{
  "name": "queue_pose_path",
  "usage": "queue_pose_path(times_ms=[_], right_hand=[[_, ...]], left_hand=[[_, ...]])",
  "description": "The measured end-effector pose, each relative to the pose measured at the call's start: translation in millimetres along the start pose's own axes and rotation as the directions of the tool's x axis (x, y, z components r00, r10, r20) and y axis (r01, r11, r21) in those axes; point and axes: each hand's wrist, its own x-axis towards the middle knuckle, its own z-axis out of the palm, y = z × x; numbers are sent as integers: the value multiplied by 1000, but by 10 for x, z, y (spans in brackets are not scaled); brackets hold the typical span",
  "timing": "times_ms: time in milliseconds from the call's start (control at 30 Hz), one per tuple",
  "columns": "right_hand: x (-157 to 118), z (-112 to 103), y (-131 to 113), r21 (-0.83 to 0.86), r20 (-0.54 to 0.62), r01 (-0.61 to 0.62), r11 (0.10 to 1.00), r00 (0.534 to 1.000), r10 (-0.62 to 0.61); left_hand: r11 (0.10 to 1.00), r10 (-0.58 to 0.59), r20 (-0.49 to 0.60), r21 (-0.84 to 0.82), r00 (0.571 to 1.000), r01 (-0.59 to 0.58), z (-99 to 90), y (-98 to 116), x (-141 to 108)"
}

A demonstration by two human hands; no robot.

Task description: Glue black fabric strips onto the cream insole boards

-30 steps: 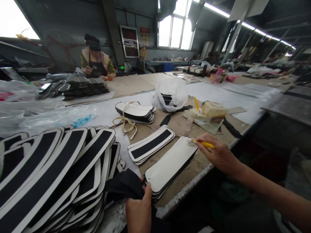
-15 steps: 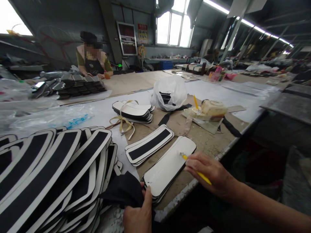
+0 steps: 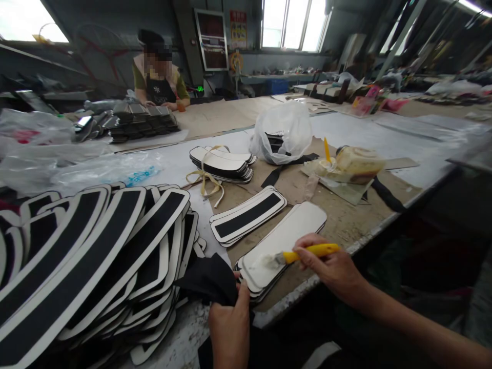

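Note:
My right hand grips a paintbrush by its yellow handle, the pale bristles resting on the top white panel. That panel lies on a stack of long, round-cornered white panels, and a wet-looking smear shows under the bristles. My left hand is closed on a piece of black cloth, with thumb and fingertips at the stack's near left corner. Just behind lies a smaller pile of white panels with black strips.
Many fanned-out black-and-white panels cover the left. Farther back are a tied bundle, a clear plastic bag and a glue-stained container beside another yellow handle. A co-worker sits across the table behind dark stacked pieces.
The brush has moved along the panel toward my left hand, and its handle now lies more level. My left hand stays at the near corner. The view has shifted slightly.

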Motion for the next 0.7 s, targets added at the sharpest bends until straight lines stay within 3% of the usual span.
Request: queue_pose_path(times_ms=[100,267,400,500,567,600,700], right_hand=[[69,-257,83,-245,-166,86,966,978,-129],[66,-582,-74,-383,-147,177,907,957,-249],[291,-911,-48,-489,-278,33,871,941,-191],[664,-1196,204,-646,-259,-10,763,943,-207],[940,-1336,445,-655,-211,-47,754,970,-123],[1069,-1381,572,-635,-184,-108,765,983,-14],[1368,-1413,926,-595,-191,-243,766,969,159]], left_hand=[[999,23,-5,-22,1000,-24,5,18,-7],[998,-24,-28,-54,999,23,-93,137,-62],[999,-34,-51,-22,998,32,-185,185,-164],[1000,-13,-45,24,999,14,-193,157,-219],[997,7,-50,77,999,-3,-174,123,-235],[994,25,-54,106,998,-19,-160,104,-238],[983,98,-73,162,993,-85,-116,40,-236]])
